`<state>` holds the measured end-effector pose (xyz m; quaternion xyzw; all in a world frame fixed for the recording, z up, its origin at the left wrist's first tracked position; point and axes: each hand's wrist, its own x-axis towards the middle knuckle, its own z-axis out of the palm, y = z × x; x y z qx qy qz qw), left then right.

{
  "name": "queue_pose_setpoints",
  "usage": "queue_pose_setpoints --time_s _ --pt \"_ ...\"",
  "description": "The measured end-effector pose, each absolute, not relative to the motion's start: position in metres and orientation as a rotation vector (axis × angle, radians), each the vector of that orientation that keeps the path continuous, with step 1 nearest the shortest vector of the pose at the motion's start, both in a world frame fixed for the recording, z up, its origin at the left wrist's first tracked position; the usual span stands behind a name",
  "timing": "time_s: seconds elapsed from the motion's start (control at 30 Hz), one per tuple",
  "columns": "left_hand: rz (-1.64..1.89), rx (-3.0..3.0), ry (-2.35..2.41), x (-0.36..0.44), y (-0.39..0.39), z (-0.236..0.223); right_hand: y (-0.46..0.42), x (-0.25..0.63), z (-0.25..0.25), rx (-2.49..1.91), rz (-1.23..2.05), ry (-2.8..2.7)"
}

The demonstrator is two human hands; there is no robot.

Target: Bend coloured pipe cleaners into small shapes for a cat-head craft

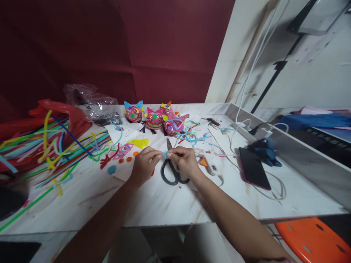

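Note:
Between my left hand (pixel 145 164) and my right hand (pixel 183 162), a small light-blue fuzzy piece (pixel 165 155), seemingly pipe cleaner, is pinched by the fingertips of both. Black-handled scissors (pixel 170 179) lie beneath the hands, blades pointing away, partly hidden by my right hand. Left of the hands rest a blue disc (pixel 112 169), several orange discs (pixel 129 159) and a pink coiled piece (pixel 124 150). A yellow piece (pixel 139 142) lies just beyond. Finished-looking animal heads of coiled pipe cleaner (pixel 155 118) stand at the back of the table.
Many loose pipe cleaners (pixel 57 142) spill from a red plastic bag (pixel 79 113) at left. A white glue gun (pixel 212 167) with an orange tip lies right of my hands. Further right are a phone (pixel 253 168), cables and a raised table edge (pixel 290 153). An orange stool (pixel 315 237) stands below.

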<state>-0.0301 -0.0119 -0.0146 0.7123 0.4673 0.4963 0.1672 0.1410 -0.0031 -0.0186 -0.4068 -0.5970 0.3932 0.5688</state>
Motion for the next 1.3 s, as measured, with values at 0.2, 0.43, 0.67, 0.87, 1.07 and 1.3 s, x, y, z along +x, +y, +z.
queue_pose_setpoints --time_s 0.2,0.43,0.67,0.87,1.07,1.3 --pt "1.463 1.702 1.354 -0.023 -0.015 -0.017 -0.007 0.132 -0.023 -0.971 0.936 -1.296" --pt "1.503 1.159 1.205 -0.003 -0.023 -0.023 -0.012 0.119 -0.022 -0.942 1.116 -1.052" --pt "1.516 1.297 1.265 -0.006 -0.018 -0.027 -0.01 0.117 -0.026 -0.928 1.119 -1.016" --pt "1.473 1.923 1.423 -0.019 -0.013 -0.026 -0.001 0.137 -0.029 -0.902 0.697 -1.565" --pt "1.373 2.217 1.392 -0.023 -0.017 -0.02 -0.002 0.149 -0.023 -0.916 0.304 -2.039" --pt "1.368 2.075 1.447 -0.027 -0.013 -0.019 -0.005 0.144 -0.021 -1.025 0.413 -1.879"
